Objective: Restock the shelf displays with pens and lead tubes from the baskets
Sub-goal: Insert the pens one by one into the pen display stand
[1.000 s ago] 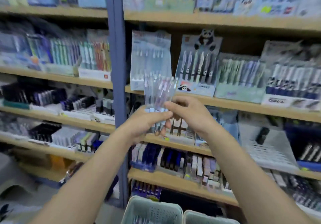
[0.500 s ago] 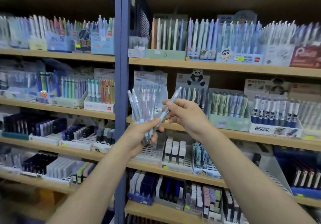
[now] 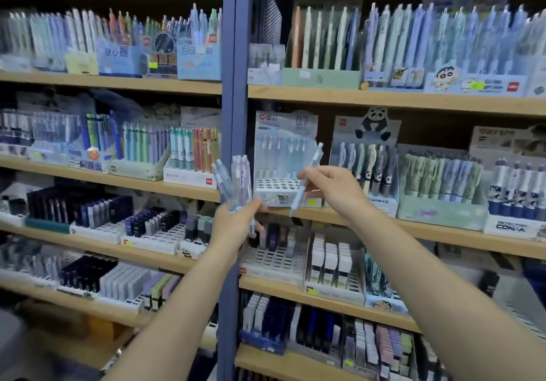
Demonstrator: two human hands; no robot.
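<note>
Head view. Left hand: fingers wrapped round a bundle of pens, fanned upward. Right hand: pinches a single pen, tilted tip-down, just before the holed display stand on the shelf.

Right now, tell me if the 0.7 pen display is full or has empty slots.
Partly empty: the 0.7 display shows open holes across its front rows; pens stand only at the back.

Light wooden shelves on a blue metal upright — rows of cardboard pen display boxes, white slotted lead-tube trays.
</note>
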